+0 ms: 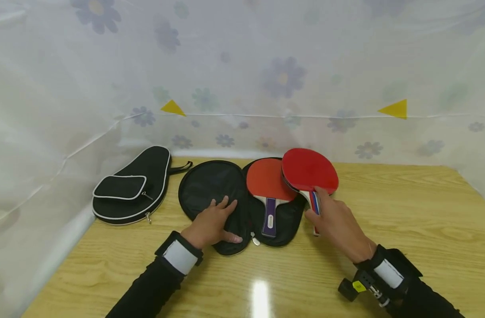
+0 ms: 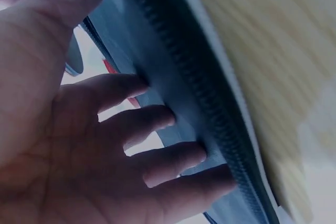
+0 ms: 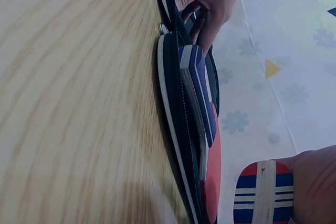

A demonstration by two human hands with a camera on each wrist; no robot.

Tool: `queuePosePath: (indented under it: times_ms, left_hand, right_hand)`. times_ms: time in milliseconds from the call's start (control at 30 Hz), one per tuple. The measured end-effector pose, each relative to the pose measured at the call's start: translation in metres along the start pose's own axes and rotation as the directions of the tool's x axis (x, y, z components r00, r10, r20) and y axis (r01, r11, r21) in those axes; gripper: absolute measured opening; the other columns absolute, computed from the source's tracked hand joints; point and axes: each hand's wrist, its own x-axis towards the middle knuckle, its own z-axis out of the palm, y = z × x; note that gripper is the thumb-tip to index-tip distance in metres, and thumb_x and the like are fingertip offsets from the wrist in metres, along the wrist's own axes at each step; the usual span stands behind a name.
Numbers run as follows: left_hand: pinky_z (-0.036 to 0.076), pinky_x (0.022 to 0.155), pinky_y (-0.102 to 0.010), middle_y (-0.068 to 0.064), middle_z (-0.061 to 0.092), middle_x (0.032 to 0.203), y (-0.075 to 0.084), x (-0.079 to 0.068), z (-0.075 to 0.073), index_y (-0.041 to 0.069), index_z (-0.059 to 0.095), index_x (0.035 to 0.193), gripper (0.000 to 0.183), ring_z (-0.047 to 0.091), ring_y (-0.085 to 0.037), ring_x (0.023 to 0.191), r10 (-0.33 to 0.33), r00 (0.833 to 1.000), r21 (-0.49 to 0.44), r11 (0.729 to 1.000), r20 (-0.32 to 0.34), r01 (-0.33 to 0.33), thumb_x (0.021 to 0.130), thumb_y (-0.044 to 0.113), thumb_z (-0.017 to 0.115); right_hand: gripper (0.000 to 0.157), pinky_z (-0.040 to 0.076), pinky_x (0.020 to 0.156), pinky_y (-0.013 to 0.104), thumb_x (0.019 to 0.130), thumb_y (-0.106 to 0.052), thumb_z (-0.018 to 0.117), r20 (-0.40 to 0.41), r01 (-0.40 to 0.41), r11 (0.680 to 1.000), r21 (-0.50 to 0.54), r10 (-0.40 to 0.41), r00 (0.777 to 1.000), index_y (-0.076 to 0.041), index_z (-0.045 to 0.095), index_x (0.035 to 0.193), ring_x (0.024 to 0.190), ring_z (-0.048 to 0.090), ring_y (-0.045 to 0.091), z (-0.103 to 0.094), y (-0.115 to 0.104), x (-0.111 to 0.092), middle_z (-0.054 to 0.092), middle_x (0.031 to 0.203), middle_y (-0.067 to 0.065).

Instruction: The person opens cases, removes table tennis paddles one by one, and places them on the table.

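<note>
Flowered sheeting [image 1: 242,57] behind a wood-grain table [image 1: 409,212]: one red paddle [image 1: 310,170] held up beside an open case [image 1: 212,181]

Head view: across the pale sheeting, two yellow triangles [image 1: 397,109]. At the table's back left, a closed black case [image 1: 147,170] with white piping, a front pocket [image 1: 119,187] and a loop strap [image 1: 181,168]. To the right of it, the open case, spread in two black halves, with a zipper pull [image 1: 255,240] between them near the front. In the right half, an orange-red paddle [image 1: 270,179], purple handle [image 1: 269,218] toward the person. On the left half, the left hand [image 1: 214,223], unclenched, with fingers spread and thumb well apart. Farther right, the right hand [image 1: 341,223], grasping the striped handle [image 1: 314,202] of the red paddle, with blade overlapping the orange-red one from this angle. Cannot tell about contact between the two blades.

Left wrist view: left palm toward the lens, fingertips touching black fabric inside the open case, zipper teeth [image 2: 178,59] along the rim.

Right wrist view: open case almost edge-on, purple handle tilted above the near rim. At the top, the left hand over the other half. At lower right, the right hand around the striped handle, raised and apart from the case.
</note>
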Motion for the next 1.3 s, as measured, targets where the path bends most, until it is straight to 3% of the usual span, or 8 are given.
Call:
queuePosePath:
  times_ms: [200, 533, 800, 1033, 1300]
  left_hand:
    - [0.041, 0.104, -0.062, -0.020, 0.037, 0.158, 0.007, 0.005, 0.002, 0.009, 0.044, 0.154, 0.096, 0.034, -0.054, 0.140, 0.021, 1.000, 0.016, 1.000, 0.009, -0.021, 0.076, 0.046, 0.086]
    - [0.040, 0.103, -0.066, -0.018, 0.034, 0.160, 0.005, 0.007, 0.005, 0.013, 0.043, 0.155, 0.096, 0.031, -0.050, 0.144, -0.003, 1.000, 0.005, 1.000, 0.012, 0.003, 0.075, 0.047, 0.086]
    - [0.021, 0.104, -0.080, -0.025, 0.015, 0.165, 0.003, 0.005, 0.005, 0.024, 0.037, 0.158, 0.100, 0.010, -0.060, 0.145, -0.103, 0.994, -0.043, 0.994, 0.030, 0.104, 0.074, 0.051, 0.086]
    - [0.022, 0.104, -0.080, -0.025, 0.013, 0.165, 0.004, 0.007, 0.004, 0.025, 0.036, 0.159, 0.101, 0.008, -0.061, 0.145, -0.106, 0.993, -0.038, 0.993, 0.049, 0.108, 0.075, 0.052, 0.085]
    - [0.020, 0.105, -0.079, -0.024, 0.012, 0.166, 0.003, 0.004, 0.004, 0.025, 0.035, 0.159, 0.101, 0.007, -0.059, 0.146, -0.107, 0.993, -0.053, 0.993, 0.049, 0.109, 0.075, 0.050, 0.086]
  right_hand:
    - [0.054, 0.049, 0.053, 0.033, 0.096, -0.011, 0.058, -0.007, -0.014, 0.999, -0.029, 0.014, 1.000, 0.005, 0.034, 0.142, 0.053, 0.057, 0.013, -0.017, 0.015, -0.011, 0.060, 0.085, 0.014]
    - [0.059, 0.045, 0.050, 0.033, 0.098, -0.013, 0.056, 0.014, -0.093, 0.992, -0.087, 0.095, 0.995, 0.011, 0.027, 0.144, 0.056, 0.056, 0.015, -0.039, 0.053, -0.028, 0.060, 0.079, 0.011]
    - [0.050, 0.038, 0.049, 0.030, 0.098, -0.014, 0.052, 0.019, -0.113, 0.982, -0.152, 0.117, 0.993, 0.010, 0.031, 0.136, 0.058, 0.053, 0.016, -0.056, 0.083, -0.043, 0.057, 0.072, 0.005]
    - [0.038, 0.034, 0.047, 0.028, 0.097, -0.012, 0.055, 0.020, -0.100, 0.977, -0.190, 0.106, 0.994, 0.008, 0.037, 0.124, 0.056, 0.050, 0.016, -0.061, 0.098, -0.051, 0.054, 0.067, 0.002]
    - [0.048, 0.034, 0.048, 0.030, 0.096, -0.013, 0.057, 0.069, -0.110, 0.969, -0.223, 0.128, 0.989, 0.010, 0.034, 0.131, 0.056, 0.047, 0.017, -0.058, 0.108, -0.052, 0.052, 0.067, 0.004]
